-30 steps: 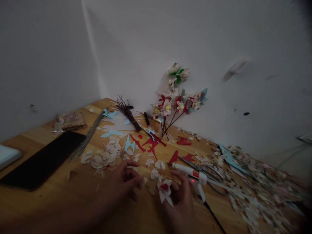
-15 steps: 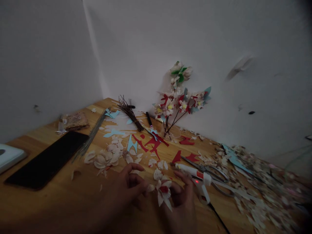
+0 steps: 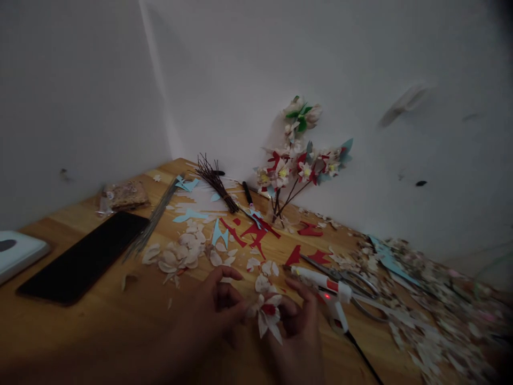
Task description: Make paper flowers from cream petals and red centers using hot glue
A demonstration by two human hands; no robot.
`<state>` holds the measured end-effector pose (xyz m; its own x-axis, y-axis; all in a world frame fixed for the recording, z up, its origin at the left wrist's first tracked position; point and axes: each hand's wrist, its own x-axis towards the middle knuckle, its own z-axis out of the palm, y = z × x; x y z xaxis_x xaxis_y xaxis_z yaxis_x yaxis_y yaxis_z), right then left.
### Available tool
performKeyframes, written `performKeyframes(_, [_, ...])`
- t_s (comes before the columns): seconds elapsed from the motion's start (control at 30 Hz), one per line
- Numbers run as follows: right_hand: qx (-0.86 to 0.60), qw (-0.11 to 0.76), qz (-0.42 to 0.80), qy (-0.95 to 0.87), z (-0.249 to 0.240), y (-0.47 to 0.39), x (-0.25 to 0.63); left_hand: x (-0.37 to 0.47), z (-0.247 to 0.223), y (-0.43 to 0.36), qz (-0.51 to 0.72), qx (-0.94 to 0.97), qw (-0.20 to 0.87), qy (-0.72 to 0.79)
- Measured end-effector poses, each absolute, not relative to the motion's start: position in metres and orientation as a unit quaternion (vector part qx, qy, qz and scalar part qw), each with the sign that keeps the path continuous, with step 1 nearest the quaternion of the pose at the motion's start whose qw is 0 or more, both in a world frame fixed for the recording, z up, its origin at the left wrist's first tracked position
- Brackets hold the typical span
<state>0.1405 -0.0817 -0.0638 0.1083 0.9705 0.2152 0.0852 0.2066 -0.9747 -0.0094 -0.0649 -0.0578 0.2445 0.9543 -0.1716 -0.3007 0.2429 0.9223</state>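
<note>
A small white flower with a red centre is held in the fingers of my right hand, low in the middle of the view. My left hand is at the flower's left side, its thumb and fingers closed on a pale petal that meets the flower's edge. Loose petals lie beyond my left hand. A white glue gun with a red light rests just right of my right hand, beside metal scissors.
Paper flowers on stems stand near the wall. Red paper scraps, a bundle of twigs, wires, a black phone and a wrapped packet lie on the wooden table. Many petals cover the right side.
The view has shifted slightly, moving the table items a little right in the picture. My left hand and its petal are closer to the flower.
</note>
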Motion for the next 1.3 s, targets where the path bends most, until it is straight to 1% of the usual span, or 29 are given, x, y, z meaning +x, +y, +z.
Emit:
performKeyframes(0.3, [-0.511,0.552,0.377,-0.540,-0.060,-0.084,0.137,-0.009,-0.056,-0.063,0.449,0.401,0.684,0.411])
performKeyframes(0.43, [-0.524,0.545,0.375,-0.537,-0.061,-0.085,0.139,-0.010,-0.060,-0.065,0.448,0.408,0.693,0.390])
performKeyframes(0.53, [-0.526,0.540,0.372,-0.542,-0.061,-0.086,0.140,-0.011,-0.061,-0.065,0.451,0.421,0.683,0.392])
performKeyframes(0.8, [-0.518,0.532,0.352,-0.569,-0.064,-0.084,0.143,-0.016,-0.049,-0.067,0.455,0.450,0.669,0.377])
performKeyframes(0.97, [-0.509,0.495,0.313,-0.631,-0.069,-0.086,0.147,-0.019,-0.050,-0.070,0.425,0.497,0.656,0.376])
performKeyframes(1.13, [-0.502,0.454,0.262,-0.688,-0.072,-0.089,0.153,-0.020,-0.048,-0.074,0.384,0.567,0.620,0.384])
performKeyframes(1.3, [-0.494,0.420,0.210,-0.732,-0.068,-0.087,0.154,-0.020,-0.047,-0.074,0.370,0.584,0.610,0.387])
